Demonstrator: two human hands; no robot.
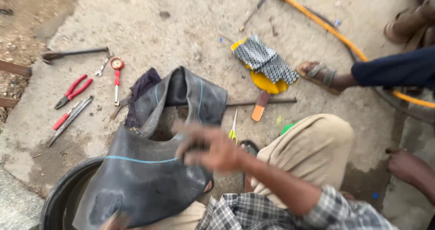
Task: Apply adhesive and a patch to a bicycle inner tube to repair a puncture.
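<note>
A black rubber inner tube (140,171) with a thin blue line lies folded over the rim of a black tub (56,196). My right hand (208,148), blurred by motion, reaches across from the lower right in a plaid sleeve and grips the tube's upper fold. A small blurred part of my left hand (115,221) shows at the bottom edge under the tube; its grip is hidden. My bent knee in beige trousers (312,148) is to the right of the tube.
Tools lie on the concrete at left: red pliers (72,92), a flat file (70,119), a red-handled gauge (117,73), a small wrench (102,67). Yellow-handled scissors (233,128), a patterned cloth (265,62) and a yellow hose (317,19) lie beyond. Another person's sandalled foot (321,73) and hand (408,166) are at right.
</note>
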